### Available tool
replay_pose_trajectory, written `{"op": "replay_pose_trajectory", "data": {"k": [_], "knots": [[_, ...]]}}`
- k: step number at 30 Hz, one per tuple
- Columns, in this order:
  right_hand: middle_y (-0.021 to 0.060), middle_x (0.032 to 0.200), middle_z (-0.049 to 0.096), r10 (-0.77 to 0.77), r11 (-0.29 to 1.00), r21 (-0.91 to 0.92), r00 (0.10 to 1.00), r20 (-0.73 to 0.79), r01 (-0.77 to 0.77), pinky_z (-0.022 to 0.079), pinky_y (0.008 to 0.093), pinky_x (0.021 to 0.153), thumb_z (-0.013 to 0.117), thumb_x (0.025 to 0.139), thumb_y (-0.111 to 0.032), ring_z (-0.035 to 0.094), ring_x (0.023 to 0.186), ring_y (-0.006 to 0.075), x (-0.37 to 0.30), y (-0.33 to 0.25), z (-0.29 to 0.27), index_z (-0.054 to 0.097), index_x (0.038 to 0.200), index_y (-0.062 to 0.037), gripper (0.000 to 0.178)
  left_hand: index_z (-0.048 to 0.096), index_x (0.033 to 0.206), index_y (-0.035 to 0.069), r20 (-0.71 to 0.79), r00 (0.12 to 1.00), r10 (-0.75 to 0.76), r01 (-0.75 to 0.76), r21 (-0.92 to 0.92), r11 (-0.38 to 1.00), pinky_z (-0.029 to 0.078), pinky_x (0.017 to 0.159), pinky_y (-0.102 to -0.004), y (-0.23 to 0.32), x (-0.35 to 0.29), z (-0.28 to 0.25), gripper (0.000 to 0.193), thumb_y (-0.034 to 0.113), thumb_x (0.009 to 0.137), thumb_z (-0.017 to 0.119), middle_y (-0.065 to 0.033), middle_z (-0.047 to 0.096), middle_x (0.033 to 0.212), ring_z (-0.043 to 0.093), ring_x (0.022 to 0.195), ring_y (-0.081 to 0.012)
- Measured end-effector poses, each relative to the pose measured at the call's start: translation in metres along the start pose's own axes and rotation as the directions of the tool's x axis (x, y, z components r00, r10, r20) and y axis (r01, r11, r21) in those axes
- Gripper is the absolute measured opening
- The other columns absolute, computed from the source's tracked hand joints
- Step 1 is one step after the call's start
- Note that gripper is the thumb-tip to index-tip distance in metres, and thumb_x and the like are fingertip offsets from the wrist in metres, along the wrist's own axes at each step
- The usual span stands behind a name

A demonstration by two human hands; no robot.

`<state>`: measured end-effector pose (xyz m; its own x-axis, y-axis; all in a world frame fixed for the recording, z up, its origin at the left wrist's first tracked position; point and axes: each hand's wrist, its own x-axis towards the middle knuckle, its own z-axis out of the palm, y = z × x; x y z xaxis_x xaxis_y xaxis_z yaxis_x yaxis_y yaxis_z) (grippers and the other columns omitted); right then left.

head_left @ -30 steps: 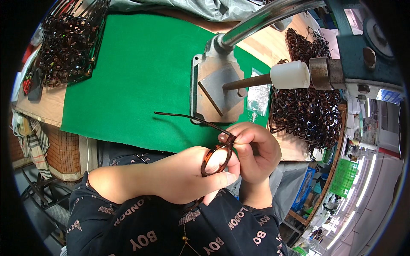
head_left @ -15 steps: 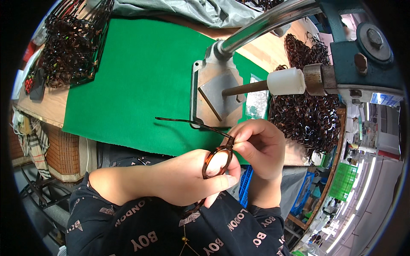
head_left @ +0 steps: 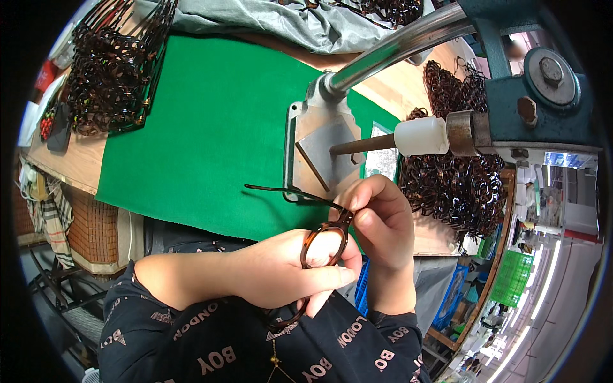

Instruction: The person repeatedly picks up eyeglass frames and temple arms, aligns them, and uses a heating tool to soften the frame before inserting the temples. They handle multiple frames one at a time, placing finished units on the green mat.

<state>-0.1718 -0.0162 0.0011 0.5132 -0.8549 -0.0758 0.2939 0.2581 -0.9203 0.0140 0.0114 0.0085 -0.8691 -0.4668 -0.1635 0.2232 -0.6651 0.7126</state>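
Glasses frame (head_left: 324, 241) in both hands, raised slightly since.

green crate (head_left: 511, 277): lower right of frame, slatted plastic box, bright green, seen at an angle
blue crate (head_left: 363, 287): lower centre, just below the wrists, blue lattice plastic, mostly hidden
red packet (head_left: 46, 75): far upper left edge, small, red, blurred
white sheet (head_left: 30, 121): left edge, flat, white, too small to tell whether it is a label
screens: none seen
signs: none seen
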Motion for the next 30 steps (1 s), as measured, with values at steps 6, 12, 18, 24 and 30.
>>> {"op": "replay_pose_trajectory", "data": {"k": [6,12,18,24,30], "knots": [[0.0021,0.086,0.057,0.001,0.988,-0.153,0.996,-0.087,-0.015,0.043,0.0190,0.069,0.059,0.083,0.002,0.053,0.078,0.0057,0.002,-0.007,0.011,0.054,0.096,-0.0003,0.014,0.050,0.096,0.005,-0.003,1.000,-0.028,0.028,0.016,0.999,0.040,0.052,-0.0227,0.001,0.001,0.001,0.019,0.023,0.093,0.046,-0.0014,0.054,0.055,0.049,0.050,-0.0079],[0.0019,0.083,0.058,-0.018,0.966,-0.258,0.995,-0.102,-0.008,0.044,0.0182,0.065,0.060,0.083,0.002,0.055,0.074,0.0052,0.002,-0.011,0.013,0.056,0.094,0.0005,0.012,0.050,0.094,0.005,-0.014,0.999,-0.029,0.029,0.016,0.999,0.040,0.051,-0.0225,0.003,0.000,0.002,0.018,0.023,0.093,0.046,-0.0015,0.054,0.055,0.050,0.049,-0.0084],[0.0031,0.086,0.060,-0.032,0.958,-0.286,0.995,-0.092,0.004,0.046,0.0189,0.068,0.060,0.082,0.003,0.057,0.077,0.0059,0.001,-0.015,0.014,0.057,0.096,0.0016,0.014,0.050,0.099,-0.001,0.003,1.000,-0.026,0.026,0.004,1.000,0.040,0.052,-0.0217,0.003,0.000,0.000,0.018,0.015,0.092,0.048,-0.0045,0.058,0.057,0.053,0.051,-0.0098],[0.0030,0.087,0.061,-0.018,0.958,-0.285,0.997,-0.080,-0.006,0.046,0.0190,0.068,0.060,0.082,0.003,0.057,0.077,0.0060,0.000,-0.016,0.013,0.058,0.096,0.0019,0.015,0.050,0.095,0.005,-0.001,1.000,-0.006,0.006,0.028,1.000,0.040,0.050,-0.0230,0.001,-0.001,0.001,0.019,0.023,0.092,0.046,-0.0020,0.054,0.055,0.050,0.049,-0.0088],[0.0032,0.086,0.060,0.002,0.960,-0.278,0.995,-0.098,-0.029,0.046,0.0190,0.068,0.060,0.082,0.004,0.057,0.076,0.0057,0.000,-0.017,0.014,0.058,0.096,0.0023,0.014,0.049,0.094,0.005,-0.001,1.000,0.021,-0.021,0.009,1.000,0.040,0.049,-0.0230,-0.002,0.000,0.002,0.018,0.023,0.093,0.045,-0.0020,0.054,0.055,0.050,0.049,-0.0087]]}}
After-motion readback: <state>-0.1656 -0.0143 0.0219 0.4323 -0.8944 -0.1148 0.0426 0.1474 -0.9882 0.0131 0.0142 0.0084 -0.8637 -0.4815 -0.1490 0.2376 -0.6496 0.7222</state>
